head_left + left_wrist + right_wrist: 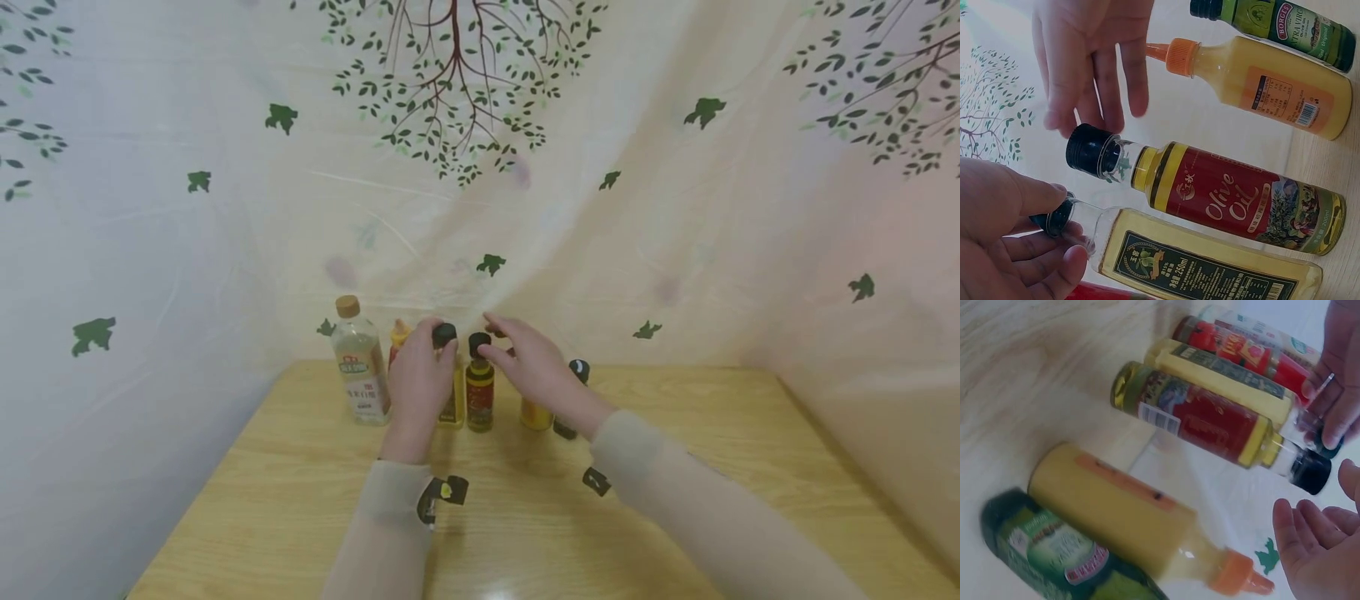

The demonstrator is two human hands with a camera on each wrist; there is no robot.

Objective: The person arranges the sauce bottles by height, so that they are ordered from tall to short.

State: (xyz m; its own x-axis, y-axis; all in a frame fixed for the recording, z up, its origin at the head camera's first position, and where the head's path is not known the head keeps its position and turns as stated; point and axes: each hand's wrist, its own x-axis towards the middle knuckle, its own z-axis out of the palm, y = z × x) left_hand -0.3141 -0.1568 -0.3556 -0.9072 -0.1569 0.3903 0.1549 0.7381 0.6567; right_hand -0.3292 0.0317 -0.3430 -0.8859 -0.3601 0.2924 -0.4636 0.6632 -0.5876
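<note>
My left hand [420, 387] pinches the dark cap and neck of a pale yellow oil bottle [1210, 262] with a dark label, thumb on one side and fingers on the other. The bottle stands upright on the table. Just to its right is an olive oil bottle [480, 400] with a red label and black cap. Near that cap is my right hand [532, 367], its fingers extended and loosely bent, with nothing in its grasp. The right wrist view shows the right palm facing the capped necks of both bottles.
Left of the hands stand a tall clear bottle [362, 371] with a brown cap and a red bottle [1229, 347]. A yellow squeeze bottle [1116, 506] with an orange nozzle and a green olive oil bottle [1054, 550] stand to the right. A patterned sheet [570, 250] hangs behind the wooden table [690, 492].
</note>
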